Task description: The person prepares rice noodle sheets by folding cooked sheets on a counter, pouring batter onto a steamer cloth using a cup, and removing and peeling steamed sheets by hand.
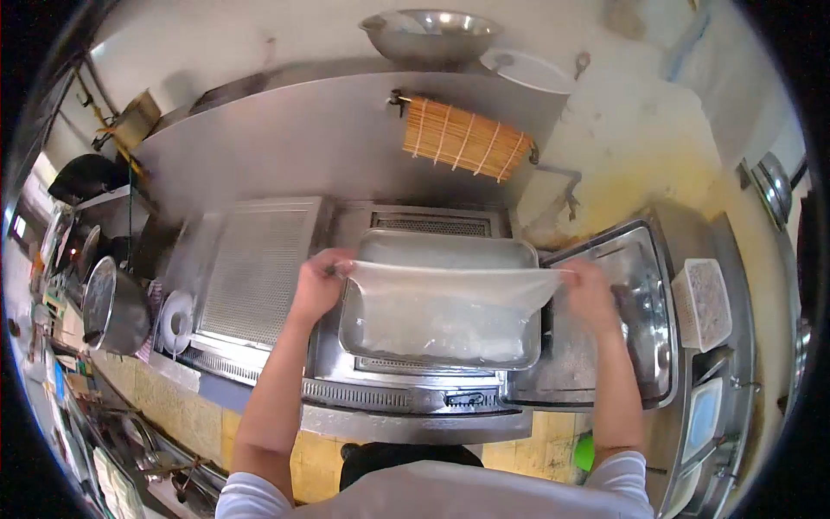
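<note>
A thin, whitish, half see-through sheet [432, 298] is stretched between my hands, its upper edge nearly straight. My left hand [322, 281] pinches the corner on the left, and the opposite corner is gripped by my right hand [590, 292]. Below and behind the sheet is a rectangular metal tray [450, 246], and the sheet's lower part hangs over or lies in it; I cannot tell which. Whether the sheet is cloth or food does not show. The tray rests over a perforated metal plate [424, 223] in the steel counter.
Left of the tray is a larger perforated steamer plate [259, 259], with haze above it. A wet metal basin [640, 320] stands at right, beside a white plastic basket [702, 303]. A bamboo mat [467, 138] hangs on the back panel. A steel pot [117, 307] stands far left.
</note>
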A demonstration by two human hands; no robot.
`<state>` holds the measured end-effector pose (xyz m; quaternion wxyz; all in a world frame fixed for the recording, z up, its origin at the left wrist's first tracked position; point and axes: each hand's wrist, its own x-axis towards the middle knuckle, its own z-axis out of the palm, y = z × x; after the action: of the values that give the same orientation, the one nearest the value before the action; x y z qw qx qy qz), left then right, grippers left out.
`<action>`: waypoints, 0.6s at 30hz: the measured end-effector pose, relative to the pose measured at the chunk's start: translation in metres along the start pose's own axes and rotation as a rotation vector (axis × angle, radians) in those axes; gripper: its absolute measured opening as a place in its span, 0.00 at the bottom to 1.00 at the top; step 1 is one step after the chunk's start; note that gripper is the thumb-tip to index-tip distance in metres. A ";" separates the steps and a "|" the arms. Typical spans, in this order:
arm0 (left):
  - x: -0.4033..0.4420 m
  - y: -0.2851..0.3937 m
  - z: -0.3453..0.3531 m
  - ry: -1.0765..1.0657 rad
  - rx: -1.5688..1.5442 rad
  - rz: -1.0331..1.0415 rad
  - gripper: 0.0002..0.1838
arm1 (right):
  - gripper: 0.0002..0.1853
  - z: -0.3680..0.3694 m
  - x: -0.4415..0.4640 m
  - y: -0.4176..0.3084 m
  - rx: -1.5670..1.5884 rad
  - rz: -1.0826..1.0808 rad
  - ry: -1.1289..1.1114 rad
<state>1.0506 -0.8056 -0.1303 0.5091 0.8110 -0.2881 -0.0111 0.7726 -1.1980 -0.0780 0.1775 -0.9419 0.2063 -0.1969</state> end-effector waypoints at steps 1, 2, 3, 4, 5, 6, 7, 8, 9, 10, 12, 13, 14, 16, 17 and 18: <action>-0.001 0.008 -0.012 -0.010 -0.158 -0.066 0.07 | 0.08 -0.018 -0.003 -0.010 0.174 0.050 0.042; -0.003 0.018 -0.025 0.035 -0.153 -0.047 0.07 | 0.07 -0.035 -0.003 -0.013 0.268 0.047 0.057; -0.004 0.034 -0.040 0.082 -0.148 -0.027 0.08 | 0.07 -0.052 0.003 -0.014 0.363 0.042 0.071; -0.003 0.049 -0.055 0.130 -0.142 -0.005 0.09 | 0.07 -0.067 0.009 -0.022 0.459 0.035 0.084; -0.001 0.061 -0.067 0.218 -0.097 0.048 0.10 | 0.08 -0.082 0.012 -0.037 0.600 0.009 0.128; 0.001 0.074 -0.079 0.283 -0.144 0.074 0.10 | 0.09 -0.099 0.013 -0.055 0.742 -0.014 0.169; 0.004 0.087 -0.092 0.347 -0.191 0.103 0.11 | 0.09 -0.118 0.015 -0.074 0.678 -0.020 0.221; 0.006 0.101 -0.104 0.410 -0.238 0.132 0.11 | 0.09 -0.135 0.018 -0.092 0.614 -0.023 0.274; 0.005 0.119 -0.117 0.468 -0.286 0.170 0.12 | 0.09 -0.147 0.021 -0.106 0.615 -0.073 0.342; 0.003 0.137 -0.131 0.525 -0.335 0.208 0.12 | 0.09 -0.158 0.025 -0.120 0.614 -0.123 0.409; 0.005 0.151 -0.161 0.640 -0.372 0.298 0.13 | 0.09 -0.178 0.027 -0.165 0.698 -0.153 0.476; 0.007 0.151 -0.179 0.696 -0.358 0.350 0.13 | 0.10 -0.185 0.026 -0.188 0.740 -0.166 0.507; 0.008 0.151 -0.197 0.753 -0.342 0.402 0.14 | 0.10 -0.193 0.025 -0.208 0.737 -0.202 0.498; 0.001 0.161 -0.234 0.819 -0.375 0.430 0.13 | 0.11 -0.200 0.027 -0.242 0.731 -0.271 0.482; -0.003 0.163 -0.254 0.847 -0.391 0.444 0.13 | 0.12 -0.201 0.036 -0.245 0.794 -0.276 0.472; -0.008 0.162 -0.275 0.866 -0.360 0.462 0.13 | 0.12 -0.198 0.037 -0.262 0.792 -0.284 0.452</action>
<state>1.0561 -0.6279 0.1343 0.7021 0.5561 -0.2161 0.3887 0.7991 -1.0419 0.2120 0.4446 -0.7543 0.0179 -0.4828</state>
